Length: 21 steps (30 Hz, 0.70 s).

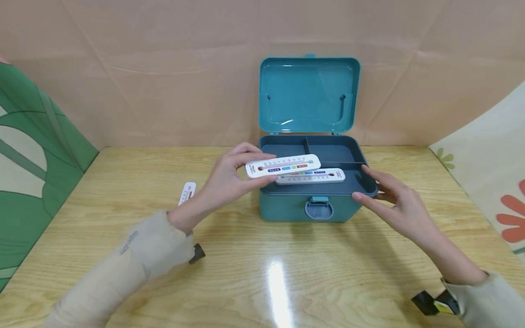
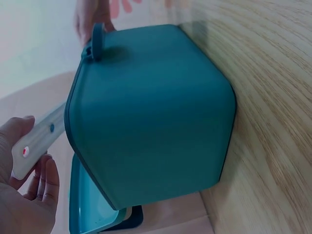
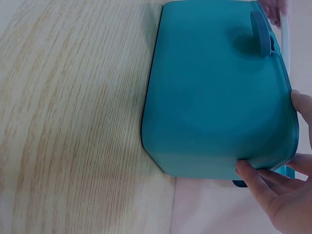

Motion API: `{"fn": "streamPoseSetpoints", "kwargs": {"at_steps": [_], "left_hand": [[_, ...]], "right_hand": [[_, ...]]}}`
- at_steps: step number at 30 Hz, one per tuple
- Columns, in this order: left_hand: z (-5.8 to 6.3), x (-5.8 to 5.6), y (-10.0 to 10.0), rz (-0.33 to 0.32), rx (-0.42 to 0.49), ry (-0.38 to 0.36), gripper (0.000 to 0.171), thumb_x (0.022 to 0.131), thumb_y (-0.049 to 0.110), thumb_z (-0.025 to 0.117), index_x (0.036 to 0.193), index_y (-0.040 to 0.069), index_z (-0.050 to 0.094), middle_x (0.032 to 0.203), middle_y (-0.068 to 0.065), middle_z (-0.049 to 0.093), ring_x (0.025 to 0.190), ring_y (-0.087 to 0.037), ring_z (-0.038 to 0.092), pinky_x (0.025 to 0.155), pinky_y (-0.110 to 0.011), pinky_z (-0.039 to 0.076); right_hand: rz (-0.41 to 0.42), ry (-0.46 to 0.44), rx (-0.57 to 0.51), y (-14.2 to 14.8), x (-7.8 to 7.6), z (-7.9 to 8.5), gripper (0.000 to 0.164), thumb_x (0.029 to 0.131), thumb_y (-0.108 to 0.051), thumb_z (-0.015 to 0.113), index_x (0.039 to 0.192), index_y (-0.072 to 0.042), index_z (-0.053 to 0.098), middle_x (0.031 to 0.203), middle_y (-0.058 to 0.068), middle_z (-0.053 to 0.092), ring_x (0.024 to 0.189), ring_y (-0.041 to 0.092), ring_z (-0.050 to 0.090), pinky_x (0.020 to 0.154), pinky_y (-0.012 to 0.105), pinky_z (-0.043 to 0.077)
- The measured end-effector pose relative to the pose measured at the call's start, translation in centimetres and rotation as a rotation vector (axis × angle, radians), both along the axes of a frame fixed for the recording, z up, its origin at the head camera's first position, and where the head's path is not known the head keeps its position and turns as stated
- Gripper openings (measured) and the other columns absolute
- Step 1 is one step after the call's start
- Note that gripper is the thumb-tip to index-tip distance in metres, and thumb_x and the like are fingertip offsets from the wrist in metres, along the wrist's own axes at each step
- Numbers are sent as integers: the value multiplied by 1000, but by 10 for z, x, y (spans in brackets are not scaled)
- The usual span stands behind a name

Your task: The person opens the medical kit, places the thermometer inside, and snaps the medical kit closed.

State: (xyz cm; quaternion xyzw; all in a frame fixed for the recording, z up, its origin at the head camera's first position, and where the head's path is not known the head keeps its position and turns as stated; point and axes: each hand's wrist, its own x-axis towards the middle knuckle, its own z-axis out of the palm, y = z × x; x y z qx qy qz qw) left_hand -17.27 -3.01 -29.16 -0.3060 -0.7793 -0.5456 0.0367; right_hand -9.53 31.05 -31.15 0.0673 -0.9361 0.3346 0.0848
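"Currently, which hand has the white thermometer point(image 1: 283, 166)?"

"The left hand point(image 1: 229, 175) does, thumb and fingers pinching one end, the free end reaching rightward above the front compartment point(image 1: 353, 181) of a teal case point(image 1: 283, 209)."

"And the right hand point(image 1: 404, 212)?"

"It holds the case's front right corner, thumb at the front rim and fingers round the side, beyond the thermometer's free end and apart from it."

"Which alignment matters most?"

"In our judgement, the long axis. It runs crosswise, along the length of the front compartment, with the free end angled slightly toward the raised lid point(image 1: 307, 95). Just below, a second thermometer point(image 1: 317, 177) lies in that compartment nearly parallel, partly covered from above and set a little farther right."

"Are the two touching?"

"We cannot tell; the held one hides the overlap."

"Any others?"

"A third thermometer point(image 1: 187, 192) rests on the wood-grain table point(image 1: 229, 273), well left of the case and partly hidden by the left forearm, the nearer arm."
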Motion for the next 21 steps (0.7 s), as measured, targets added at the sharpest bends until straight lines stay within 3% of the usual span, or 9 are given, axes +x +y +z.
{"fn": "streamPoseSetpoints", "kwargs": {"at_steps": [9, 21], "left_hand": [[1, -1, 12, -44, -35, 31, 36, 76, 17, 82, 110, 11, 73, 105, 3, 61, 100, -13, 53, 82, -31, 46], [4, -3, 25, -73, -129, 28, 34, 79, 21, 80, 111, 13, 73, 104, 2, 59, 95, -12, 53, 78, -33, 48]], "right_hand": [[-4, 3, 3, 1, 0, -1, 68, 89, -25, 69, 148, -20, 37, 143, 26, 43, 109, 41, 57, 75, -4, 38], [7, 19, 2, -1, -1, 0, 67, 88, -24, 70, 148, -19, 39, 142, 26, 44, 110, 39, 57, 77, -3, 39]]}}
